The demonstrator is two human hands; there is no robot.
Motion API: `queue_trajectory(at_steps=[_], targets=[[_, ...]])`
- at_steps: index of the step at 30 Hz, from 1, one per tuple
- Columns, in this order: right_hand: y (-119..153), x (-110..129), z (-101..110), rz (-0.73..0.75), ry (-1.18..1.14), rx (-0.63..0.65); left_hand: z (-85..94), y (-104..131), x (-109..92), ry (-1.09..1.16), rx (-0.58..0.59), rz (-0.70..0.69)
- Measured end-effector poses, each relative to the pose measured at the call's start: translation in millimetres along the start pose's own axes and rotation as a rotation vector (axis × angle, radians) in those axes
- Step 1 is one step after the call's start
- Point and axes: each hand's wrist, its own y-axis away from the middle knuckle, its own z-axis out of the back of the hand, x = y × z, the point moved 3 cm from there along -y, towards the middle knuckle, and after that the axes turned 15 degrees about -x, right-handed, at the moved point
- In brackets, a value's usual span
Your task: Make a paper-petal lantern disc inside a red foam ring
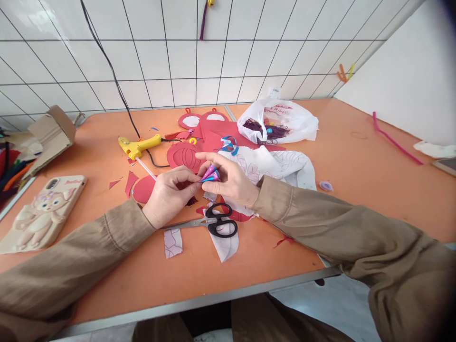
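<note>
Above the orange table (142, 289), both forearms are angled inward, and the left hand (173, 192) and right hand (233, 178) are held close together. Between them, 2 small cones (212, 175) are gripped by the fingertips of both hands. The narrow ends are pointed toward the left hand; the long axis is tilted slightly upward to the right. Shiny surfaces are seen, coloured pink, purple and blue.
</note>
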Motion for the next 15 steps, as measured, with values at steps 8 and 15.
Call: queue_trajectory(at_steps=[8, 15], targets=[[1.0, -0.8, 1.6, 0.076, 0.115, -0.085, -0.5, -0.3, -0.1, -0.073, 0.003, -0.066], [6.6, 15.5, 3.5, 0.658, 0.354, -0.146, 0.1, 0.1, 5.9, -0.111, -0.005, -0.031]])
